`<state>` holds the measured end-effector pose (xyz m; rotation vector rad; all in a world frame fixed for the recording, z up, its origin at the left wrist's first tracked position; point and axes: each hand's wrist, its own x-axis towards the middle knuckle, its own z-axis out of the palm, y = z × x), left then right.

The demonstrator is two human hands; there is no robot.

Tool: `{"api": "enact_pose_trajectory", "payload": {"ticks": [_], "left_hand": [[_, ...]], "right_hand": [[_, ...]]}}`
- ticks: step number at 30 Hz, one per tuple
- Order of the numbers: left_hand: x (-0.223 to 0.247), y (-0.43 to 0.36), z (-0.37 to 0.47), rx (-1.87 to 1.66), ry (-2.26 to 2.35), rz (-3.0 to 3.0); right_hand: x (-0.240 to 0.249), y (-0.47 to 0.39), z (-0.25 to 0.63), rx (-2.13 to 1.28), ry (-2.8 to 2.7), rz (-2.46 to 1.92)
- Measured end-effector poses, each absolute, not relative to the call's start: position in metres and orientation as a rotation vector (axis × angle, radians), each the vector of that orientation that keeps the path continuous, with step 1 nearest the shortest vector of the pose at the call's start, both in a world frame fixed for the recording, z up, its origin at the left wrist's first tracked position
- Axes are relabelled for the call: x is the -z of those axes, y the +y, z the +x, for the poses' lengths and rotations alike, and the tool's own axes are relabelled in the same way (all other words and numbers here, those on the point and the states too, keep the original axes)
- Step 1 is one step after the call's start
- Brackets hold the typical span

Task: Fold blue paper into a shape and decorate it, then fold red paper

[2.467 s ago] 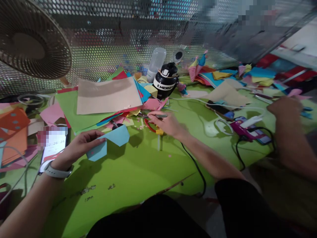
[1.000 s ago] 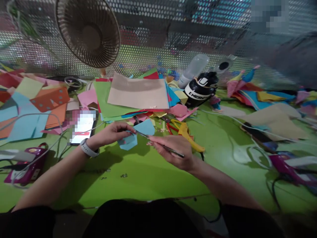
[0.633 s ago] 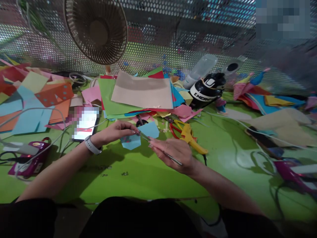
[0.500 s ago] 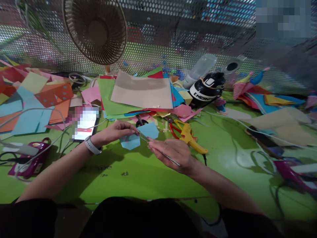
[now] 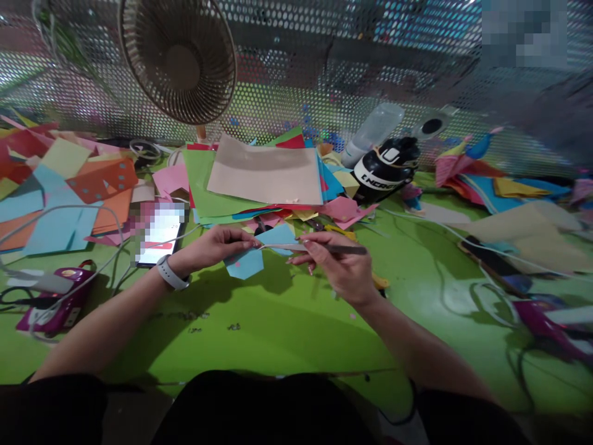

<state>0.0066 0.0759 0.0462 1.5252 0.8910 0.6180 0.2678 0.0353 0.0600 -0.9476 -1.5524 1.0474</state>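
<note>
My left hand (image 5: 223, 243) has thumb and fingers pinched on one folded light-blue paper (image 5: 244, 266), raised over the green table (image 5: 287, 337), I judge to steady its edge; I cannot tell whether its two visible flaps are one sheet. My right hand (image 5: 348, 272) grips one pair of tweezers (image 5: 345, 250) pen-fashion, probably for fine control. Their tips reach my left fingertips; whether they nip anything is too small to see.

Behind my right hand one yellow tool (image 5: 381, 282) is mostly hidden. Beyond the fingers of both hands lies one paper stack (image 5: 266, 173), beige on top, perhaps placed for reach; its sheets I cannot count. Left of my left fingers is one phone (image 5: 162, 235), screen up, likely for reading. Two purple power strips lie farther out, one left (image 5: 58, 306), one right (image 5: 537, 327). Farthest beyond my fingers: one fan (image 5: 182, 65), one black bottle (image 5: 386, 170), one clear bottle (image 5: 377, 127).
</note>
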Motion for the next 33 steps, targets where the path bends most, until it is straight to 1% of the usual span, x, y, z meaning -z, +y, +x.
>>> {"api": "enact_pose_trajectory", "payload": {"ticks": [20, 27, 33], "left_hand": [[-0.046, 0.0745, 0.005, -0.567, 0.871, 1.535], [-0.0451, 0.0744, 0.0042, -0.564, 0.82, 1.534], [-0.0532, 0.0731, 0.0053, -0.559, 0.737, 1.499]], "right_hand": [[-0.0598, 0.0379, 0.2677, -0.986, -1.589, -0.924], [-0.0609, 0.0369, 0.2661, -1.016, -1.568, -0.958], [-0.0621, 0.0376, 0.2712, -1.011, -1.509, -0.977]]}}
